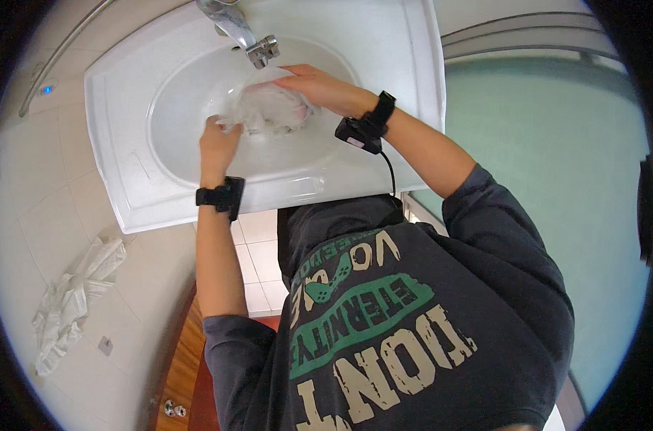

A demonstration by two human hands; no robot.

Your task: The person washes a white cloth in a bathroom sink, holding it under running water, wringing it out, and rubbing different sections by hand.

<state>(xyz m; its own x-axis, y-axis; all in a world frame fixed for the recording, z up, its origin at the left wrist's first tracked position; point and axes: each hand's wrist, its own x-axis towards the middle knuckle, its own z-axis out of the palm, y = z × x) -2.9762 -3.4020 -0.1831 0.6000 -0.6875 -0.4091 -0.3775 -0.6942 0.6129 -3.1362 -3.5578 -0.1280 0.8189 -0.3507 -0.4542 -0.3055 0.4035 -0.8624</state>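
Observation:
A crumpled, translucent plastic bag (275,105) is stretched between my two hands over the basin of a white washbasin (181,145). My left hand (219,141) pinches its left edge. At the upper right, my right hand (318,86) holds the bag with thumb and fingers, some of which show pinkish through or behind it. Whether anything lies inside the bag cannot be made out. Just above the bag is the spout of a chrome faucet (262,51); I cannot tell if water runs.
Black straps with small boxes are on my left wrist (221,196) and right wrist (367,126); a cable (392,172) hangs from the right one. White plastic bags (81,301) hang on the tiled wall at left. A frosted glass panel (542,178) stands at right; a wooden door (178,372) is lower left.

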